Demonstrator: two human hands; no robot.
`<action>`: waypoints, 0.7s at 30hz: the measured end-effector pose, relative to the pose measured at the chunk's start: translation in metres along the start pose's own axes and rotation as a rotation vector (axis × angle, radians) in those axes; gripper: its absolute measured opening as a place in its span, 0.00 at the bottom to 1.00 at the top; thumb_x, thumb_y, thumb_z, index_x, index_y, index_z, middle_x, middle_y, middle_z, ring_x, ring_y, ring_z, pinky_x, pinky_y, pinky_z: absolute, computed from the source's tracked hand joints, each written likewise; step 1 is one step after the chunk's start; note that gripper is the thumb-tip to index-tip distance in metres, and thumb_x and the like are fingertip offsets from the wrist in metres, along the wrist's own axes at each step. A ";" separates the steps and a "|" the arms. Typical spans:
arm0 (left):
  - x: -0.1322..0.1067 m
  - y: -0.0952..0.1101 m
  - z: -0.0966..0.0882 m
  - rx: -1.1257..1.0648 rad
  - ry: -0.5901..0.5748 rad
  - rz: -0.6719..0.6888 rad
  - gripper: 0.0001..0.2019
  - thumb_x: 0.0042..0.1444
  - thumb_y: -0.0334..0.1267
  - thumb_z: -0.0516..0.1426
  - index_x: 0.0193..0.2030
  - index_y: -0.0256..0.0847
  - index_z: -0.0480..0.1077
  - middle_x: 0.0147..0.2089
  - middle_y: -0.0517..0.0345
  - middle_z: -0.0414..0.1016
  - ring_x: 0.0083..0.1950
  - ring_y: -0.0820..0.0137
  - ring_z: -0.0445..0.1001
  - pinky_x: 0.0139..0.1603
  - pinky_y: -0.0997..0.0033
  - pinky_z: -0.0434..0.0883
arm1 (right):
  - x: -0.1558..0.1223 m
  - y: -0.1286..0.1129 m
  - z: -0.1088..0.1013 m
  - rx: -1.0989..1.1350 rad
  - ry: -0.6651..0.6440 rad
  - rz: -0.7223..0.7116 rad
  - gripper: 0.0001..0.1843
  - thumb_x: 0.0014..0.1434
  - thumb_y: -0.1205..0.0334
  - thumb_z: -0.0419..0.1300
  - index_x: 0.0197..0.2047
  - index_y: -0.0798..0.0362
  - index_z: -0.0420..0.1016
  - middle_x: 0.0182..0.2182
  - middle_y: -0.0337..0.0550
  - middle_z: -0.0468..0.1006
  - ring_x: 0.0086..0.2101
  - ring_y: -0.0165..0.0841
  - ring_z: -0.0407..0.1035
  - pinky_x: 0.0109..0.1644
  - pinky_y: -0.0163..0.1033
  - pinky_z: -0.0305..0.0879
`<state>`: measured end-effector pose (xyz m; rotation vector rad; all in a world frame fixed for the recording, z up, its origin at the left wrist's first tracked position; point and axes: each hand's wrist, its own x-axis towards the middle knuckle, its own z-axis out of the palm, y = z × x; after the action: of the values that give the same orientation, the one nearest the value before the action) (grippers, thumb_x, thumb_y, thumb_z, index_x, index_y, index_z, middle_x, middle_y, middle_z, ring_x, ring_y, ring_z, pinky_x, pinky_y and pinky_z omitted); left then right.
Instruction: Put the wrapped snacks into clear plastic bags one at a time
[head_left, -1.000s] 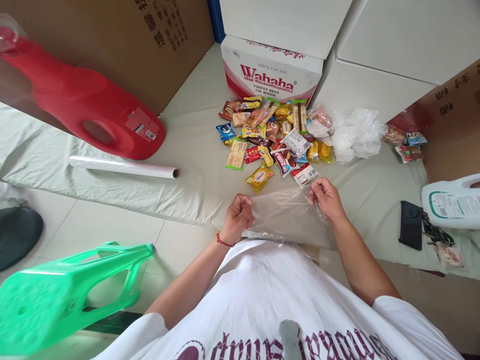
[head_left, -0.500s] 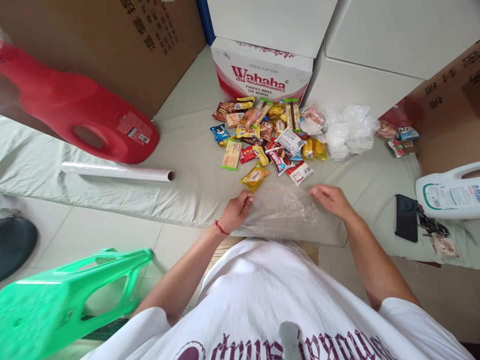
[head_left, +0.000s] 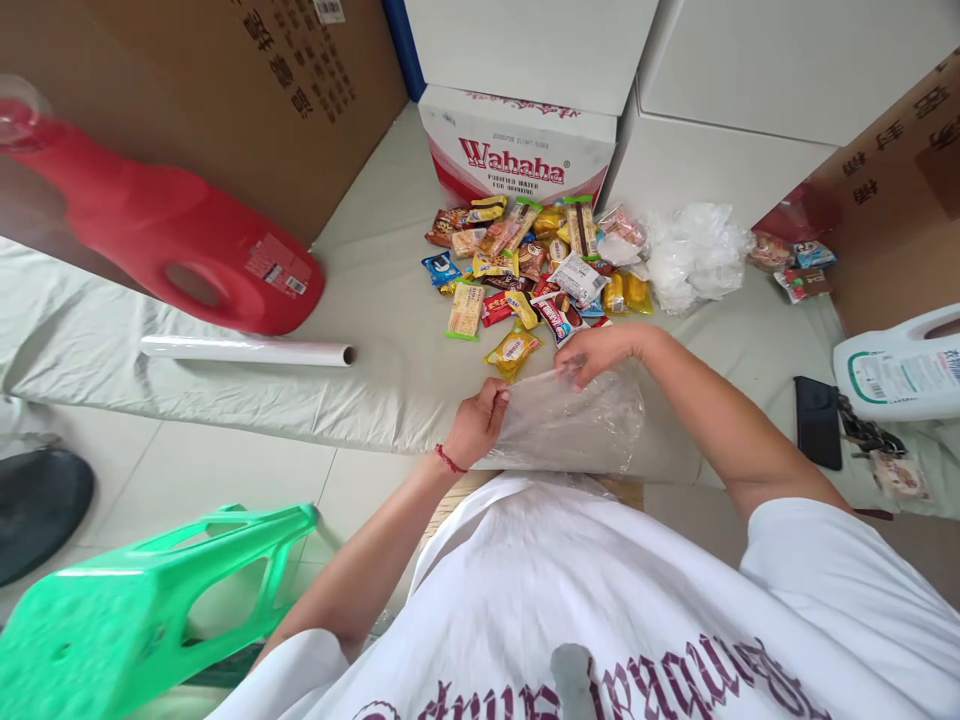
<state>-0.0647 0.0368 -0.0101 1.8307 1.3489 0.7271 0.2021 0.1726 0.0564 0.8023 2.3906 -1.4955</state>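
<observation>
A clear plastic bag (head_left: 574, 430) lies flattened along the front edge of the covered surface, before my body. My left hand (head_left: 478, 422), a red cord at its wrist, pinches the bag's left corner between thumb and fingers. Bent over the bag's upper edge, my right hand (head_left: 604, 352) has its fingertips closed on the film, and the edge runs straight between both hands. Just beyond them lies a yellow-wrapped snack (head_left: 513, 348). Behind it is a pile of small packaged snacks (head_left: 531, 262), partly hidden near my right hand.
A Wahaha carton (head_left: 519, 150) stands behind the snacks. Crumpled clear bags (head_left: 694, 258) lie to their right. At left are a red jug (head_left: 187, 235) and a white roll (head_left: 247, 350); a green stool (head_left: 112, 600) stands below. A phone (head_left: 817, 422) and white bottle (head_left: 904, 372) are right.
My right hand has moved left and away from my body, from the bag's right side to its upper edge. My left hand keeps its pinch in nearly the same place.
</observation>
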 end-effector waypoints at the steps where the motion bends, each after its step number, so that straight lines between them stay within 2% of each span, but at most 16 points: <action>1: -0.001 -0.001 0.000 0.008 0.019 -0.035 0.09 0.70 0.46 0.46 0.44 0.46 0.62 0.26 0.64 0.66 0.25 0.68 0.66 0.31 0.71 0.61 | -0.005 0.005 -0.006 0.063 0.031 0.027 0.17 0.49 0.53 0.73 0.41 0.52 0.84 0.32 0.36 0.81 0.30 0.30 0.70 0.35 0.32 0.64; 4: -0.006 -0.002 0.001 -0.025 0.012 -0.105 0.10 0.66 0.49 0.52 0.44 0.46 0.62 0.29 0.64 0.69 0.25 0.70 0.66 0.32 0.71 0.62 | -0.014 0.017 -0.015 0.285 0.213 0.072 0.15 0.48 0.53 0.73 0.36 0.54 0.82 0.32 0.38 0.82 0.31 0.30 0.71 0.35 0.33 0.65; 7: -0.008 -0.004 -0.003 -0.067 -0.023 -0.171 0.19 0.54 0.48 0.63 0.50 0.46 0.64 0.36 0.61 0.77 0.27 0.70 0.69 0.33 0.71 0.64 | -0.014 0.027 -0.006 0.539 0.496 0.159 0.18 0.43 0.54 0.76 0.31 0.53 0.76 0.26 0.38 0.78 0.28 0.31 0.71 0.32 0.35 0.67; 9: -0.007 -0.008 -0.009 -0.067 -0.050 -0.214 0.19 0.51 0.43 0.64 0.49 0.46 0.69 0.37 0.59 0.80 0.31 0.67 0.72 0.35 0.69 0.66 | -0.014 0.034 0.008 0.687 0.643 0.222 0.21 0.41 0.53 0.78 0.30 0.51 0.72 0.24 0.37 0.77 0.25 0.32 0.71 0.29 0.38 0.68; 12: -0.003 -0.015 -0.018 -0.073 -0.048 -0.281 0.09 0.50 0.40 0.61 0.39 0.44 0.75 0.33 0.57 0.80 0.36 0.64 0.76 0.38 0.67 0.69 | -0.025 0.042 0.036 0.772 0.828 0.243 0.25 0.41 0.49 0.78 0.31 0.50 0.69 0.24 0.36 0.77 0.22 0.31 0.69 0.25 0.37 0.67; 14: 0.002 -0.017 -0.021 -0.149 0.001 -0.307 0.07 0.49 0.41 0.61 0.34 0.43 0.76 0.33 0.57 0.79 0.38 0.64 0.77 0.40 0.67 0.70 | -0.037 0.044 0.058 0.808 0.954 0.259 0.27 0.40 0.47 0.78 0.31 0.50 0.68 0.25 0.35 0.76 0.21 0.29 0.67 0.21 0.34 0.63; 16: 0.008 -0.016 -0.019 -0.307 0.086 -0.323 0.07 0.50 0.42 0.61 0.34 0.42 0.74 0.33 0.57 0.78 0.38 0.66 0.77 0.40 0.68 0.71 | -0.050 0.042 0.079 0.859 1.062 0.297 0.29 0.39 0.45 0.78 0.32 0.50 0.67 0.25 0.33 0.74 0.19 0.26 0.65 0.19 0.33 0.59; 19: 0.020 -0.011 -0.011 -0.543 0.213 -0.394 0.10 0.55 0.45 0.58 0.40 0.43 0.69 0.30 0.63 0.72 0.29 0.71 0.74 0.33 0.71 0.70 | -0.065 0.033 0.108 0.940 1.120 0.330 0.29 0.40 0.43 0.77 0.34 0.49 0.67 0.25 0.31 0.70 0.18 0.24 0.61 0.16 0.31 0.54; 21: 0.027 -0.009 -0.005 -0.561 0.251 -0.423 0.10 0.59 0.46 0.55 0.44 0.44 0.66 0.27 0.68 0.65 0.21 0.75 0.66 0.26 0.73 0.65 | -0.070 0.030 0.119 0.976 1.105 0.326 0.29 0.42 0.42 0.76 0.35 0.49 0.67 0.25 0.30 0.69 0.18 0.23 0.59 0.16 0.31 0.52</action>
<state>-0.0653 0.0658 -0.0141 1.0017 1.4404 0.9991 0.2644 0.0545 0.0092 2.6130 1.5965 -2.4346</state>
